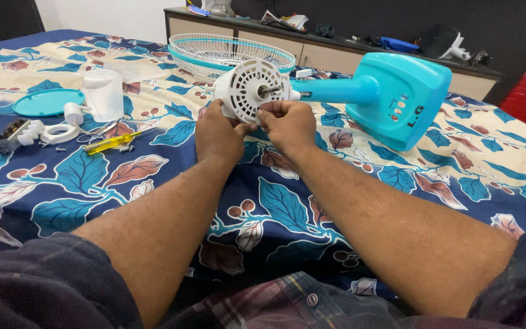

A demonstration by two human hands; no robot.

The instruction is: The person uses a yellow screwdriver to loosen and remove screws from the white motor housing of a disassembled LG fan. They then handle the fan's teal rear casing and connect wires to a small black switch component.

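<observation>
A: What do the hands have in the head view?

B: Both are on the white motor housing [252, 90] of a fan lying on its side on the bed. The left hand [217, 135] cups its lower left edge, fingers curled and closed on the rim. The right hand [288, 125] pinches the lower right edge, fingertips [267, 111] pressed together against the slotted face.

A: And the shaft?

B: The shaft [270, 89] sticks out of the middle of the housing, just above the right fingertips, not touched by them.

A: What lies beyond the fingers?

B: To the right of the right hand's fingers the teal neck [336, 90] runs out to the teal base [400, 97], which is tipped up on the leaf-print sheet [165, 183]. Behind the housing, past the fingers, lies the wire grille [229, 52].

A: Anything on the other side?

B: Well left of the left hand's fingers there is a yellow screwdriver [112, 143] with small screws beside it. Further left are a white ring [59, 133], a clear cup [103, 94] and a teal disc [47, 102]. None of these is touched.

A: Can you tell whether a screw is held between the right fingertips?

B: No, that spot is too small to tell.
</observation>
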